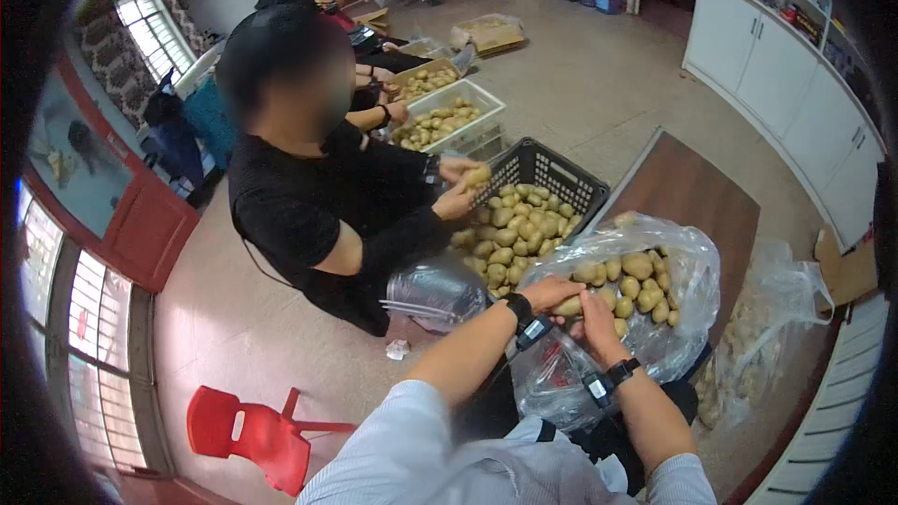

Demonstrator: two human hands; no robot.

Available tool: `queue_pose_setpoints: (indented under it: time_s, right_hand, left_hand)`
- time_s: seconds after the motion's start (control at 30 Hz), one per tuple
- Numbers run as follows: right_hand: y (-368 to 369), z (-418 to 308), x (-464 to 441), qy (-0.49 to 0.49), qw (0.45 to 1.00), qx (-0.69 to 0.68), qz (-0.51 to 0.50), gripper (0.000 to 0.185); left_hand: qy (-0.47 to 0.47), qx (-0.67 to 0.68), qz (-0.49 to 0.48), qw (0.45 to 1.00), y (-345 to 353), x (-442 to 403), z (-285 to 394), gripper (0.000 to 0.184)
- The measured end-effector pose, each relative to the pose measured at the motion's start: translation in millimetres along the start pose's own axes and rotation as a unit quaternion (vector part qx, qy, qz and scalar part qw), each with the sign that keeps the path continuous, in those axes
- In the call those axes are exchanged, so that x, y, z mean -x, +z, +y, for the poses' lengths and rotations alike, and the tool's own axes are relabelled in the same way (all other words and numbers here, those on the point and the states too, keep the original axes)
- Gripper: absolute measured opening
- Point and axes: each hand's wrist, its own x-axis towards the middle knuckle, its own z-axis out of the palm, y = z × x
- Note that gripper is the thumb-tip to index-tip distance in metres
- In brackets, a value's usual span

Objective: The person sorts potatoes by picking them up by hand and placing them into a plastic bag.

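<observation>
My left hand is closed around a potato just above the near left rim of a clear plastic bag. Against the same potato, my right hand has its fingers bent; part of them is hidden. Several loose potatoes lie inside the spread-open bag, right beside both hands. A dark band with a small device is strapped to each of my wrists.
Left of the bag stands a black crate of potatoes, where a co-worker holds one potato. Farther back are a white crate and more people. A brown tabletop, red chair and another plastic bag surround me.
</observation>
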Motion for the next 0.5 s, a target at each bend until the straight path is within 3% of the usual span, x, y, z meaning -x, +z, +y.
queue_pose_setpoints:
  time_s: [0.07, 0.13, 0.23, 0.3, 0.33, 0.4, 0.5]
  right_hand:
    - [-13, 19, -13, -0.098, 0.986, 0.136, -0.001, 0.038]
    - [-3, 4, -3, -0.127, 0.979, 0.161, 0.013, 0.038]
    - [-7, -3, 1, -0.149, 0.974, 0.168, 0.019, 0.041]
    - [-17, 5, -5, -0.125, 0.958, 0.255, 0.045, 0.034]
    - [-26, 18, -10, -0.128, 0.957, 0.254, 0.052, 0.034]
    - [-41, 39, -17, -0.297, 0.840, 0.438, 0.119, 0.031]
    - [-47, 31, -6, -0.264, 0.801, 0.513, 0.158, 0.042]
  left_hand:
    - [-0.008, 0.014, -0.026, 1.000, -2, 3, 2, 0.040]
    - [0.010, 0.033, -0.095, 0.995, -8, 9, 2, 0.037]
    - [0.013, 0.041, -0.044, 0.998, -11, 9, 5, 0.038]
    - [0.036, 0.155, -0.005, 0.987, -18, 5, 4, 0.039]
    - [0.036, 0.150, -0.011, 0.988, -22, 5, 6, 0.039]
    - [0.058, 0.246, 0.086, 0.964, -31, 6, 8, 0.028]
    - [0.103, 0.328, 0.146, 0.928, -58, -11, -9, 0.026]
